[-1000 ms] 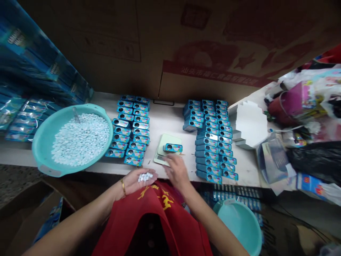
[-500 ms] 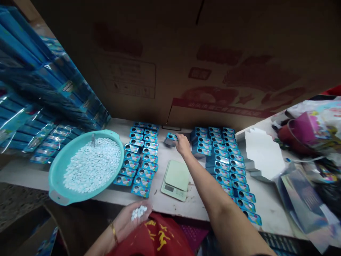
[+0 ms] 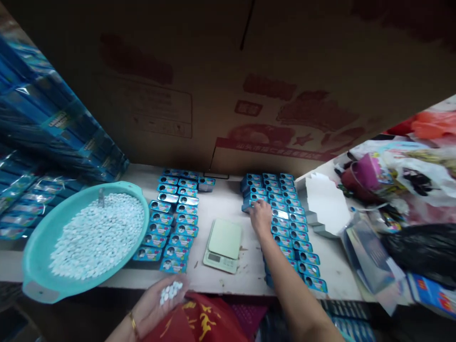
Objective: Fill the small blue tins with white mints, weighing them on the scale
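My left hand (image 3: 151,300) lies palm up near the table's front edge, with a small pile of white tablets (image 3: 171,292) cupped in it. Fingers of my right hand (image 3: 261,218) are closed on a small blue box (image 3: 245,207) at the left side of the right-hand rows of blue boxes (image 3: 299,226). Between the two groups sits a pale green digital scale (image 3: 225,237) with nothing on it. More blue boxes (image 3: 161,217), with round holes on top, stand in columns left of the scale. One single box (image 3: 206,183) stands at the back beside them.
A turquoise basin (image 3: 123,186) full of white tablets (image 3: 99,237) stands on the left. Wrapped blue packs (image 3: 67,128) are stacked behind it. A large cardboard carton (image 3: 213,71) walls off the back. White folded card (image 3: 327,204) and cluttered bags (image 3: 420,247) occupy the right.
My right hand has let go of a blue box at the back beside the left columns and moved right to the other rows. My left hand still holds the tablets; the view has shifted.
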Demonstrator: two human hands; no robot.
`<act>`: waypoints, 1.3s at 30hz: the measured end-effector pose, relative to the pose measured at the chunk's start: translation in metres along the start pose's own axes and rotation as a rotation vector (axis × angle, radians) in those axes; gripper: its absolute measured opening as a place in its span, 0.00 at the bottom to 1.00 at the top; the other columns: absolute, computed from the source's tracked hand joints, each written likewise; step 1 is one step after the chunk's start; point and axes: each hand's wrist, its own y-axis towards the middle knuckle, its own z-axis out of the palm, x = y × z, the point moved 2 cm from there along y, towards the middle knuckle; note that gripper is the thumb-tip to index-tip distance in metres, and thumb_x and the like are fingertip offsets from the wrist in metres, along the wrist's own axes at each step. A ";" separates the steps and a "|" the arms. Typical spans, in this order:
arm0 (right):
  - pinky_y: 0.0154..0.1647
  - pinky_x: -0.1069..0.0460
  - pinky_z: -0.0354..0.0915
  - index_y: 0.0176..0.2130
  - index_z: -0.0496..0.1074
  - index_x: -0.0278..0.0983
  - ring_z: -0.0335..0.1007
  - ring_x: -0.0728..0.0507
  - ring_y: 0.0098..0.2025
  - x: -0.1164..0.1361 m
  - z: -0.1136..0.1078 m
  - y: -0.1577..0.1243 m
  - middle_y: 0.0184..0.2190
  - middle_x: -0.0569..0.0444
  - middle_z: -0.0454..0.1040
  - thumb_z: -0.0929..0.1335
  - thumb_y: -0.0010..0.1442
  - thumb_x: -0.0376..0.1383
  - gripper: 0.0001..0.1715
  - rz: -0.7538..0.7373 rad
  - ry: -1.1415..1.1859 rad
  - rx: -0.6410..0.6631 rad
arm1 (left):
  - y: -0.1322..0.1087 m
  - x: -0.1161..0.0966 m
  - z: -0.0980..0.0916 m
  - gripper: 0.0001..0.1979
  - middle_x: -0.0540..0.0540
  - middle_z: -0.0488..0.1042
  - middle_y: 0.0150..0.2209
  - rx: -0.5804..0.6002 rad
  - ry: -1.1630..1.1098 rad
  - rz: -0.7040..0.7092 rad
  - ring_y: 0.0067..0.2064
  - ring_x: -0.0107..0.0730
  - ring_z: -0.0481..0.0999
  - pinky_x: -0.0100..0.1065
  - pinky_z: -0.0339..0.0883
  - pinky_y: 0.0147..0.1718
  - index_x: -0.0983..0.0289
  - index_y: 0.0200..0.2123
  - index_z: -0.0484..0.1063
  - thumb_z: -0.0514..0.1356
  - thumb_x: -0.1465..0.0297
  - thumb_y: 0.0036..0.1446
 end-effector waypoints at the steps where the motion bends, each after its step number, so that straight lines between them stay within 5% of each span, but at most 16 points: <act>1: 0.42 0.48 0.52 0.39 0.70 0.40 0.53 0.40 0.45 -0.012 -0.001 -0.005 0.44 0.49 0.63 0.62 0.53 0.37 0.12 0.012 -0.049 0.008 | 0.001 0.001 0.002 0.12 0.64 0.73 0.35 0.005 0.013 -0.008 0.40 0.42 0.73 0.36 0.69 0.37 0.74 0.36 0.68 0.59 0.77 0.46; 8: 0.47 0.46 0.46 0.33 0.70 0.40 0.51 0.42 0.48 -0.014 -0.020 -0.007 0.48 0.51 0.61 0.59 0.56 0.32 0.11 -0.181 -0.176 0.083 | 0.001 0.012 0.014 0.13 0.66 0.73 0.36 0.049 0.077 -0.026 0.42 0.44 0.72 0.36 0.68 0.37 0.75 0.37 0.67 0.59 0.75 0.45; 15: 0.41 0.48 0.52 0.37 0.68 0.41 0.54 0.43 0.42 0.047 -0.052 -0.071 0.43 0.49 0.63 0.62 0.54 0.30 0.11 -0.484 -0.061 0.215 | 0.001 0.015 0.030 0.12 0.66 0.73 0.37 0.162 0.082 -0.046 0.40 0.41 0.73 0.35 0.67 0.39 0.75 0.38 0.67 0.57 0.76 0.47; 23: 0.45 0.45 0.54 0.47 0.61 0.37 0.54 0.41 0.46 0.096 -0.057 -0.134 0.46 0.46 0.61 0.62 0.56 0.33 0.17 -0.559 0.245 0.205 | -0.004 0.018 0.047 0.10 0.65 0.73 0.37 0.267 0.033 -0.040 0.41 0.39 0.72 0.36 0.65 0.42 0.74 0.37 0.69 0.54 0.77 0.50; 26: 0.38 0.49 0.58 0.49 0.58 0.35 0.57 0.43 0.40 0.119 -0.065 -0.168 0.41 0.48 0.64 0.63 0.55 0.36 0.22 -0.666 0.360 0.357 | -0.005 0.023 0.046 0.07 0.60 0.74 0.31 0.307 -0.008 -0.047 0.34 0.33 0.74 0.35 0.66 0.37 0.72 0.32 0.69 0.52 0.76 0.51; 29: 0.36 0.51 0.59 0.44 0.62 0.35 0.57 0.45 0.37 0.133 -0.067 -0.189 0.36 0.50 0.64 0.62 0.55 0.33 0.15 -0.683 0.361 0.457 | -0.005 0.028 0.038 0.07 0.57 0.73 0.29 0.330 -0.010 -0.083 0.31 0.31 0.73 0.34 0.66 0.35 0.71 0.30 0.68 0.52 0.74 0.53; 39: 0.31 0.54 0.60 0.38 0.63 0.36 0.59 0.47 0.35 0.143 -0.073 -0.196 0.34 0.53 0.65 0.62 0.55 0.29 0.08 -0.821 0.376 0.480 | -0.001 0.031 0.015 0.05 0.53 0.71 0.25 0.296 -0.058 -0.129 0.29 0.26 0.72 0.30 0.66 0.34 0.70 0.27 0.66 0.52 0.76 0.53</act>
